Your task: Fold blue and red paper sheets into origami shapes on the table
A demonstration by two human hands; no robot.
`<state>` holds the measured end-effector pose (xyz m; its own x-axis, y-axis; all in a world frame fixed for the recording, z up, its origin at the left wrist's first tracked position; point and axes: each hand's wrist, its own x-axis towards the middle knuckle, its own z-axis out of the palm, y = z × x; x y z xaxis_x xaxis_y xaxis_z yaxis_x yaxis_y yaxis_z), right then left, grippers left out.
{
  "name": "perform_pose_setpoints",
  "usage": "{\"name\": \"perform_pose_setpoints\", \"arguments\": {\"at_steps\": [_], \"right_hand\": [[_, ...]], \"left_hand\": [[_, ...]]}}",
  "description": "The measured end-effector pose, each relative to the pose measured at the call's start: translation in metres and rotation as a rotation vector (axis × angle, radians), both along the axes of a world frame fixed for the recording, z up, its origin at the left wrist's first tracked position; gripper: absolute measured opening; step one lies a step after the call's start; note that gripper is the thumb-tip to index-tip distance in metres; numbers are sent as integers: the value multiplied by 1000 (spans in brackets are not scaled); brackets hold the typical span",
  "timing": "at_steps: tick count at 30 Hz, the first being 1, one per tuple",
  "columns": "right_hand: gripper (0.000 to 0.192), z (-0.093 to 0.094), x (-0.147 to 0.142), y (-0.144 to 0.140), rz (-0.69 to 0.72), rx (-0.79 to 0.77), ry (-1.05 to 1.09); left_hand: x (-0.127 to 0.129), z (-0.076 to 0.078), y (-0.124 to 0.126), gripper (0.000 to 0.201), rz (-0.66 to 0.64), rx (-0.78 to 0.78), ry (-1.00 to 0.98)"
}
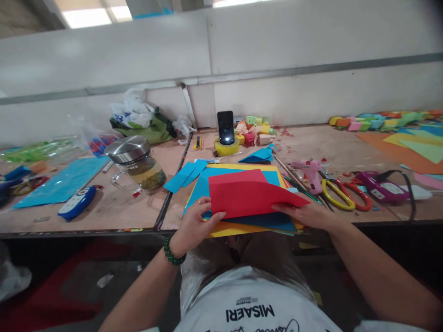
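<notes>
A red paper sheet point(247, 196), folded over, lies on a stack of blue point(204, 184) and yellow sheets point(221, 229) at the table's near edge. My left hand point(194, 223) pinches the red sheet's lower left corner; a green bead bracelet sits on that wrist. My right hand point(304, 214) holds the red sheet's lower right edge, fingers under the fold.
A glass jar with a steel lid point(136, 163) stands to the left. A phone point(225, 127) leans on a yellow tape roll. A pink glue gun point(311, 173), yellow and red scissors point(341, 193) and a purple tool point(379, 186) lie to the right. Foam blocks point(254, 129) sit behind.
</notes>
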<state>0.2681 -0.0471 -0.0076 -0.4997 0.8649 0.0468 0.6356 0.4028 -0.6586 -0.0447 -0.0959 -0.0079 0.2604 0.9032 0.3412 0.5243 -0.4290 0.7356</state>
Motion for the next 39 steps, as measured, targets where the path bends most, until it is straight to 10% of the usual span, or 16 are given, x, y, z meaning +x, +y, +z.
{"name": "perform_pose_setpoints", "arguments": {"at_steps": [10, 17, 29, 34, 39], "right_hand": [[37, -1, -16, 23, -285, 106, -168], [60, 5, -24, 46, -223, 49, -258], [62, 4, -22, 77, -121, -148, -294], [58, 13, -26, 83, -121, -175, -340], [51, 15, -30, 97, -102, -191, -380]], "left_hand": [[3, -8, 34, 27, 245, -152, 239], [9, 17, 47, 16, 156, -294, 503], [-16, 19, 88, 102, 24, -197, 658], [-17, 22, 117, 78, -229, -240, 707], [-16, 23, 126, 78, -164, -295, 763]]}}
